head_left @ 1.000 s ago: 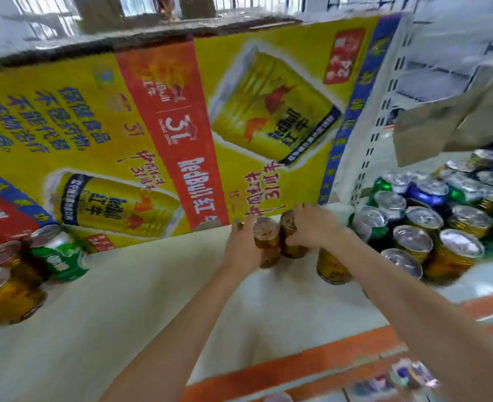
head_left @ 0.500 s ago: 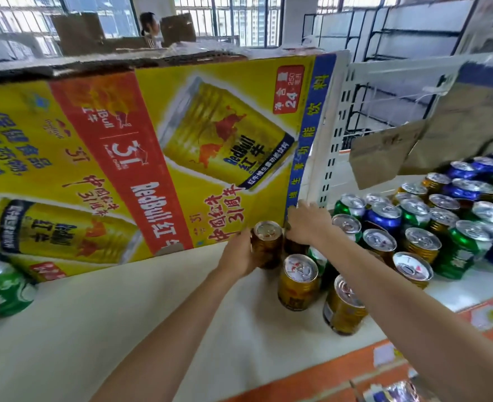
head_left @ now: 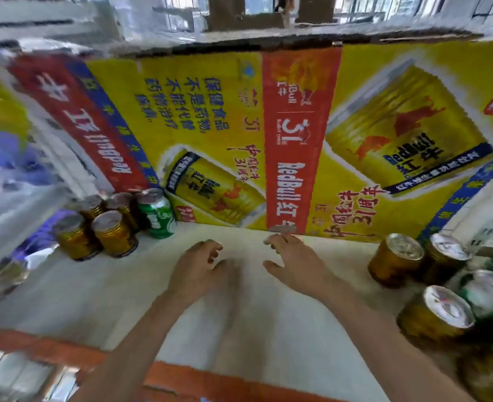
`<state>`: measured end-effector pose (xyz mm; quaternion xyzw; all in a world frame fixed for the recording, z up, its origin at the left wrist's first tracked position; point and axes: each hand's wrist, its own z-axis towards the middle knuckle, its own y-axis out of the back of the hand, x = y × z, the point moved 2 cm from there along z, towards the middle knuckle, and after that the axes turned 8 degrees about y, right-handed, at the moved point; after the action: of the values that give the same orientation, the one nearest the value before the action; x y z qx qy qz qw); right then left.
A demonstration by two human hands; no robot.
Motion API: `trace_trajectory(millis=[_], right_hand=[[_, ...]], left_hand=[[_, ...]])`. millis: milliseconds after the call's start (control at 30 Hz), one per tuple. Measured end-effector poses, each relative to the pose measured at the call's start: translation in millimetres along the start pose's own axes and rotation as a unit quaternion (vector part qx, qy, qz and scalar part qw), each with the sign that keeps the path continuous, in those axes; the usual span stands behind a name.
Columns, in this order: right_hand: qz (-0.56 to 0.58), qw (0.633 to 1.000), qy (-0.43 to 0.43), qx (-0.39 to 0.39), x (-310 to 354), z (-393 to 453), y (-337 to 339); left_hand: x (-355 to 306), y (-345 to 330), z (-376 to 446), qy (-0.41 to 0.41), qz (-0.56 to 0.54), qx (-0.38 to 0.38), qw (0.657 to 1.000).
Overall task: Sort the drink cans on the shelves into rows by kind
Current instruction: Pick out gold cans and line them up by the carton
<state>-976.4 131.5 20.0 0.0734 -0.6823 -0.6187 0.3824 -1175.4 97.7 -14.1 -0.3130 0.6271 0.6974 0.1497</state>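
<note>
Both my hands hover empty over the middle of the white shelf [head_left: 123,294]. My left hand [head_left: 198,271] has loosely curled fingers and holds nothing. My right hand [head_left: 294,262] is spread with relaxed fingers, its tips near the foot of the yellow carton. At the left stands a small group of gold cans [head_left: 114,233] with one green can [head_left: 156,214] beside them. At the right, gold cans [head_left: 396,258] stand in a cluster with silver-topped green cans [head_left: 489,288] behind. The view is blurred.
A large yellow and red Red Bull carton [head_left: 268,134] forms the wall at the back of the shelf. An orange strip [head_left: 181,378] runs along the shelf's front edge. Perforated white shelf backing [head_left: 492,210] shows at the far right.
Both hands have let go of the gold cans at the right and moved left over the bare shelf. The view has swung left, bringing the left group of cans into sight.
</note>
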Motion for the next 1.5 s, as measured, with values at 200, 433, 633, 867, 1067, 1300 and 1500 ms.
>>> trace_trajectory(millis=[200,433,633,867,1067,1300,1500], right_hand=[[0.039,0.996,0.075,0.04,61,60,-48],[0.093,0.989,0.092,0.063,133,130,-100],[0.213,0.977,-0.005,-0.013,180,199,-140],[0.232,0.97,-0.049,-0.06,185,220,-166],[0.239,0.966,-0.064,-0.08,182,191,-162],[0.254,0.957,-0.078,-0.115,160,91,-154],[0.294,0.938,-0.103,-0.152,137,37,-142]], left_hand=[[94,80,-12,0.091,-0.006,-0.106,0.99],[171,135,-10,0.159,-0.026,-0.227,0.96],[204,165,37,0.241,-0.152,-0.23,0.931],[221,155,66,0.224,-0.16,-0.191,0.942],[220,155,55,0.2,-0.139,-0.194,0.95],[205,142,-4,0.191,-0.135,-0.209,0.95],[186,126,-35,0.187,-0.221,-0.198,0.937]])
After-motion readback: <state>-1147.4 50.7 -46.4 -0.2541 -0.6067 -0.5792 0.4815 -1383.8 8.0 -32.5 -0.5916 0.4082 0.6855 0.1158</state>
